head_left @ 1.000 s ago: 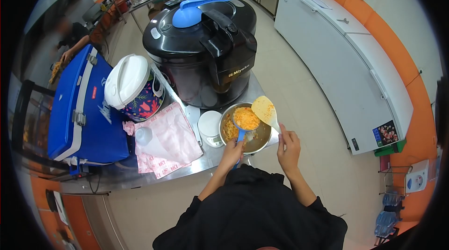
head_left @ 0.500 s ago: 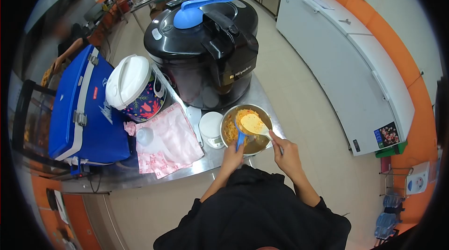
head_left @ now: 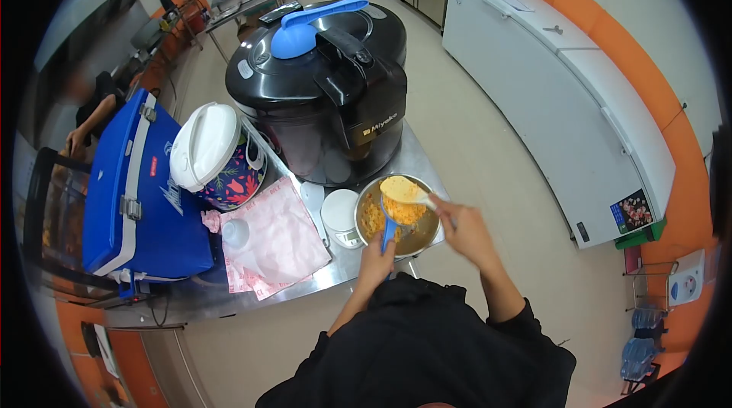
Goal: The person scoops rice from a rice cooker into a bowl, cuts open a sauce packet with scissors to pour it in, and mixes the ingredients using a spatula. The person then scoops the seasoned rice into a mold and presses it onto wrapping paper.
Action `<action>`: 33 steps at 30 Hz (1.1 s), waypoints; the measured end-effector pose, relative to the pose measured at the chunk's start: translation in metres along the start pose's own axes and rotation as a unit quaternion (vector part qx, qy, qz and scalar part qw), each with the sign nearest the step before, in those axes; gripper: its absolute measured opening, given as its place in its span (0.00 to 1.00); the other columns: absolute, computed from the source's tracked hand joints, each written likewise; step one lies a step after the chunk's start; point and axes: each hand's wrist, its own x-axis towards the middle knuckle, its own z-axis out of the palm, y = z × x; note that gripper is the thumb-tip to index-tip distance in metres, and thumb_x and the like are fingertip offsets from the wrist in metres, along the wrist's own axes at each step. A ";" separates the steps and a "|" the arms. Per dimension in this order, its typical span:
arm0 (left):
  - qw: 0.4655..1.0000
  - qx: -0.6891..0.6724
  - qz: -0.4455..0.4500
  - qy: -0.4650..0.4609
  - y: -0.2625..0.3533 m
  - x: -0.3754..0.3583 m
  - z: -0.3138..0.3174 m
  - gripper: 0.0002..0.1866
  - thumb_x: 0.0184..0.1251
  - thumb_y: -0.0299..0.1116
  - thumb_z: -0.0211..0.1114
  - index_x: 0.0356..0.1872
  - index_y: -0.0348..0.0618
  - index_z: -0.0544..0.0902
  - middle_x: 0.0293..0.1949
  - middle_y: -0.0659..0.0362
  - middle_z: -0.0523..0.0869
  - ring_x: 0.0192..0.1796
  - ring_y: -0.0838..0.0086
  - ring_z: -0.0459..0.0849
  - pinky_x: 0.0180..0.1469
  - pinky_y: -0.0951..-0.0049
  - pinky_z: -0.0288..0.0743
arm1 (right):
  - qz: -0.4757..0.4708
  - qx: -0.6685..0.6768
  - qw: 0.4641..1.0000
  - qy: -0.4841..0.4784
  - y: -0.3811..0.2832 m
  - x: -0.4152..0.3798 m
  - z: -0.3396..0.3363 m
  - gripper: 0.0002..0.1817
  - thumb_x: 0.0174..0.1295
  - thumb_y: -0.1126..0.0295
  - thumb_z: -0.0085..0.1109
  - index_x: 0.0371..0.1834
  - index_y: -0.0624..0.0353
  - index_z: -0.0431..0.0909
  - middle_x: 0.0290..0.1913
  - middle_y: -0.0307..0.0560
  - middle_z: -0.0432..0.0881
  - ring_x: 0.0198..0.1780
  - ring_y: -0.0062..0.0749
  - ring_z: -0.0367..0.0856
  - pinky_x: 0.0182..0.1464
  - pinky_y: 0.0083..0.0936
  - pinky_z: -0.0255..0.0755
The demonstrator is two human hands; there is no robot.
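My left hand [head_left: 377,259] is closed round the handle of a blue scoop [head_left: 390,229], its cup filled with orange-yellow rice [head_left: 408,214]. My right hand [head_left: 463,231] grips a cream-coloured rice paddle [head_left: 399,188], its blade over the far side of the scoop. Both tools are inside the rim of a round metal bowl [head_left: 418,245], which holds more of the rice along its left side; part of its bottom shows bare. Whether the paddle touches the rice in the scoop is hard to tell. Left of the bowl is a white kitchen scale [head_left: 341,211].
Beyond the bowl stands a big black rice cooker [head_left: 320,95] with another blue scoop [head_left: 294,40] on its lid. Printed pink paper [head_left: 284,239] bears a clear cup [head_left: 235,233]. A white-lidded container [head_left: 206,150] and blue cooler [head_left: 145,194] are left; a person [head_left: 95,114] stands behind.
My right hand has lifted slightly, and the paddle has moved up toward the far rim, uncovering rice in the scoop. My left hand keeps its hold. The whole view has shifted a little.
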 end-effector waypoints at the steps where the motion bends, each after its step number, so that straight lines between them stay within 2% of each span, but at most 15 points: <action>1: 1.000 -0.001 -0.001 0.013 0.001 -0.001 0.000 0.15 0.70 0.36 0.54 0.49 0.35 0.75 0.17 0.64 0.74 0.13 0.82 0.70 0.15 0.79 0.60 | 0.005 -0.113 0.993 -0.032 -0.018 -0.009 0.002 0.16 0.62 0.72 0.53 0.54 0.56 0.79 0.39 0.64 0.82 0.36 0.56 0.82 0.41 0.35 0.76; 4: 0.999 -0.033 -0.014 0.016 -0.004 -0.001 0.001 0.14 0.71 0.35 0.53 0.50 0.34 0.75 0.17 0.65 0.73 0.12 0.83 0.69 0.15 0.79 0.60 | -0.052 -0.005 0.999 0.010 -0.001 -0.013 0.016 0.18 0.60 0.73 0.53 0.55 0.55 0.79 0.33 0.64 0.81 0.34 0.52 0.82 0.37 0.39 0.75; 5: 0.999 -0.034 -0.014 0.016 -0.005 -0.001 0.000 0.14 0.71 0.35 0.53 0.50 0.34 0.75 0.17 0.65 0.73 0.12 0.83 0.69 0.15 0.79 0.60 | -0.064 0.105 0.991 0.058 0.013 -0.011 0.018 0.18 0.62 0.73 0.52 0.56 0.56 0.78 0.37 0.64 0.82 0.33 0.52 0.82 0.37 0.37 0.74; 6: 0.998 -0.066 -0.022 0.004 -0.007 0.000 -0.001 0.14 0.72 0.34 0.52 0.50 0.34 0.74 0.17 0.65 0.72 0.12 0.83 0.68 0.15 0.80 0.59 | -0.066 0.104 0.991 0.056 0.022 -0.009 0.017 0.18 0.62 0.73 0.52 0.56 0.56 0.78 0.37 0.64 0.82 0.33 0.52 0.82 0.37 0.37 0.74; 8: 0.995 -0.098 -0.030 -0.005 -0.008 0.000 -0.003 0.14 0.72 0.34 0.52 0.50 0.34 0.74 0.18 0.65 0.71 0.12 0.83 0.67 0.15 0.80 0.58 | 0.058 0.255 0.960 0.098 0.033 -0.005 0.016 0.18 0.63 0.73 0.51 0.56 0.56 0.78 0.39 0.66 0.82 0.31 0.53 0.81 0.37 0.36 0.74; 9: 0.994 -0.108 -0.027 -0.006 -0.008 0.001 -0.002 0.14 0.72 0.33 0.51 0.50 0.33 0.73 0.19 0.65 0.71 0.12 0.83 0.66 0.15 0.81 0.58 | 0.068 0.205 0.974 0.073 0.038 -0.008 0.019 0.18 0.63 0.75 0.51 0.57 0.57 0.78 0.32 0.63 0.81 0.27 0.49 0.79 0.35 0.34 0.74; 10: 0.993 -0.117 -0.025 -0.008 -0.007 0.001 -0.001 0.14 0.73 0.33 0.51 0.50 0.33 0.72 0.20 0.65 0.70 0.12 0.83 0.66 0.15 0.81 0.58 | 0.067 0.205 0.974 0.073 0.031 -0.016 0.025 0.18 0.63 0.75 0.51 0.57 0.57 0.78 0.32 0.63 0.81 0.27 0.49 0.79 0.35 0.34 0.74; 12: 0.992 -0.124 -0.030 -0.012 -0.004 0.002 -0.001 0.14 0.73 0.33 0.50 0.50 0.32 0.72 0.21 0.64 0.71 0.12 0.83 0.66 0.15 0.81 0.58 | -0.052 -0.031 0.995 0.083 0.009 -0.033 0.042 0.21 0.62 0.76 0.52 0.60 0.57 0.75 0.24 0.57 0.77 0.24 0.44 0.76 0.32 0.31 0.72; 13: 0.991 -0.131 -0.037 -0.016 -0.002 0.002 0.000 0.14 0.73 0.33 0.50 0.50 0.32 0.72 0.22 0.64 0.71 0.12 0.83 0.66 0.15 0.81 0.58 | -0.080 -0.005 0.993 0.089 0.009 -0.037 0.047 0.24 0.61 0.78 0.54 0.63 0.55 0.72 0.21 0.54 0.73 0.21 0.42 0.72 0.30 0.32 0.70; 16: 0.987 -0.153 -0.052 -0.023 -0.005 0.003 -0.001 0.14 0.73 0.33 0.50 0.51 0.32 0.72 0.22 0.64 0.71 0.12 0.83 0.66 0.15 0.81 0.58 | -0.062 0.068 0.986 0.138 0.024 -0.037 0.037 0.26 0.60 0.79 0.54 0.64 0.53 0.71 0.22 0.53 0.72 0.21 0.41 0.71 0.28 0.33 0.68; 19: 0.986 -0.158 -0.044 -0.025 -0.004 0.003 0.001 0.14 0.73 0.34 0.50 0.51 0.33 0.72 0.22 0.64 0.71 0.12 0.83 0.66 0.15 0.81 0.58 | -0.115 0.040 0.988 0.097 0.025 -0.055 0.049 0.26 0.61 0.79 0.54 0.64 0.52 0.72 0.21 0.51 0.70 0.21 0.39 0.70 0.27 0.32 0.67; 23: 0.987 -0.148 -0.061 -0.015 -0.007 0.004 0.003 0.14 0.73 0.33 0.50 0.51 0.33 0.71 0.22 0.64 0.71 0.13 0.83 0.66 0.15 0.81 0.58 | -0.072 0.068 0.980 0.170 0.023 -0.056 0.049 0.27 0.61 0.79 0.54 0.65 0.50 0.71 0.21 0.49 0.69 0.21 0.36 0.69 0.27 0.30 0.67; 26: 0.987 -0.156 -0.048 -0.006 -0.005 0.002 0.004 0.14 0.72 0.33 0.50 0.51 0.33 0.71 0.21 0.64 0.71 0.13 0.84 0.66 0.14 0.81 0.58 | -0.092 0.052 0.988 0.112 0.033 -0.057 0.051 0.27 0.61 0.80 0.54 0.65 0.50 0.71 0.21 0.48 0.68 0.21 0.34 0.68 0.27 0.29 0.66; 29: 0.983 -0.176 -0.056 -0.008 0.000 0.001 0.002 0.14 0.72 0.33 0.50 0.51 0.33 0.71 0.22 0.64 0.70 0.13 0.84 0.65 0.14 0.81 0.57 | -0.101 0.050 0.980 0.162 0.029 -0.060 0.047 0.26 0.61 0.80 0.54 0.65 0.51 0.71 0.20 0.47 0.67 0.20 0.33 0.67 0.26 0.28 0.66; 33: 0.978 -0.202 -0.049 -0.026 -0.002 0.003 0.002 0.14 0.72 0.33 0.50 0.51 0.34 0.72 0.22 0.64 0.70 0.13 0.84 0.65 0.14 0.81 0.57 | -0.105 0.057 0.984 0.132 0.032 -0.059 0.050 0.26 0.61 0.80 0.55 0.64 0.52 0.72 0.20 0.46 0.67 0.20 0.32 0.66 0.26 0.27 0.65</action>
